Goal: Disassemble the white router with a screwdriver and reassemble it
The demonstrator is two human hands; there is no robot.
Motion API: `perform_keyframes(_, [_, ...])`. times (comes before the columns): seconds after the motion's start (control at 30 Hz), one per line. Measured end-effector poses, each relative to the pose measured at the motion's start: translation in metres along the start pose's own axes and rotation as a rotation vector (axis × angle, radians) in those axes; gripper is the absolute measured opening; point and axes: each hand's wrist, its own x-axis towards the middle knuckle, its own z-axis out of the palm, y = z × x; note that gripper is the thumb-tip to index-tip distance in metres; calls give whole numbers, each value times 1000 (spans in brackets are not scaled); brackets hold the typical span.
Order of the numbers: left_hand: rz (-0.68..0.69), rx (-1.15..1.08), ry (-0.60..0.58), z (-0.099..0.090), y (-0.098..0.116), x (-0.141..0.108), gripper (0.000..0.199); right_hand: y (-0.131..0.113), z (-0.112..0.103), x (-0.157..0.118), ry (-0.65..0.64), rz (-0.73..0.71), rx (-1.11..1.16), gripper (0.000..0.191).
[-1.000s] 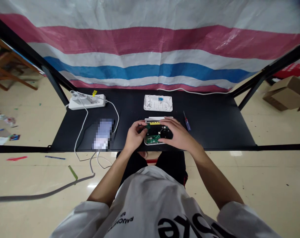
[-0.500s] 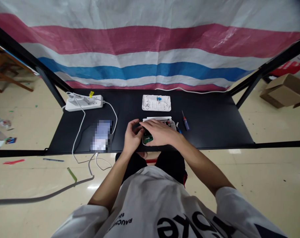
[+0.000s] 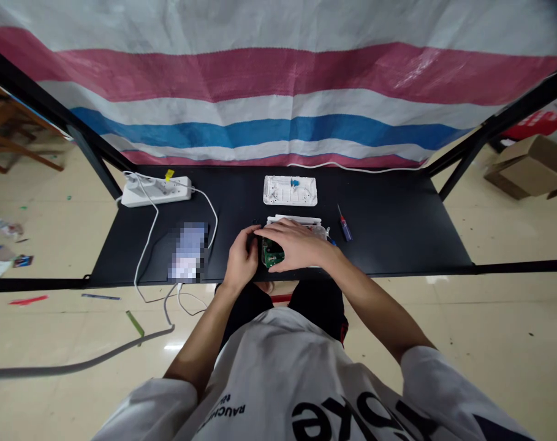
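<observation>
A white plastic casing [image 3: 323, 231] sits near the front edge of the black table, with a green circuit board [image 3: 272, 257] inside its left part. Arched over the board is my right hand [image 3: 301, 246], its thumb on the near side and its fingers on the far side, gripping across it. My left hand [image 3: 242, 257] curls against the left end of the casing; its fingertips are partly hidden. Behind them lies a separate white cover [image 3: 282, 195] with a small blue part [image 3: 295, 182] on it. A screwdriver [image 3: 345, 228] rests to the right.
On the left of the table [image 3: 397, 239] stand a white power strip [image 3: 172, 190] with cables and a pixelated phone-like device [image 3: 189, 251]. A striped sheet [image 3: 278, 73] hangs along the back. Tiny dark bits [image 3: 255, 222] lie behind my left hand.
My left hand has drawn slightly left and nearer to me, its fingers more curled. My right hand stays over the board, which shows slightly more. The casing has shifted slightly.
</observation>
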Motion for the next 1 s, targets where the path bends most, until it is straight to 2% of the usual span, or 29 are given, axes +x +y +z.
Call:
perform_keyframes(0.1, [98,10,-142,-1,-11,0,53,-3,-9,-2,27,-40,49,94])
perform_keyframes(0.2, [179,44,-225,0,-18,4,67,-5,-21,-9,87,-56,130,98])
perform_keyframes(0.3, [241,150,-324,-1,-14,11,76,-4,-33,-22,182,-39,209,100])
perform_keyframes(0.4, [294,286,-413,-2,-6,16,101,2,-44,-42,287,-11,274,97])
perform_keyframes(0.5, [317,373,-425,-1,-2,16,119,10,-52,-68,370,69,354,95])
perform_keyframes(0.63, [308,388,-396,0,-7,12,117,25,-59,-110,492,171,464,112])
perform_keyframes(0.73, [324,400,-400,-2,-9,14,127,36,-62,-142,538,195,480,116])
perform_keyframes(0.9, [371,458,-424,-3,-7,23,130,52,-69,-189,524,328,495,110])
perform_keyframes(1.0, [362,453,-402,-4,-6,25,128,60,-73,-214,425,457,506,107])
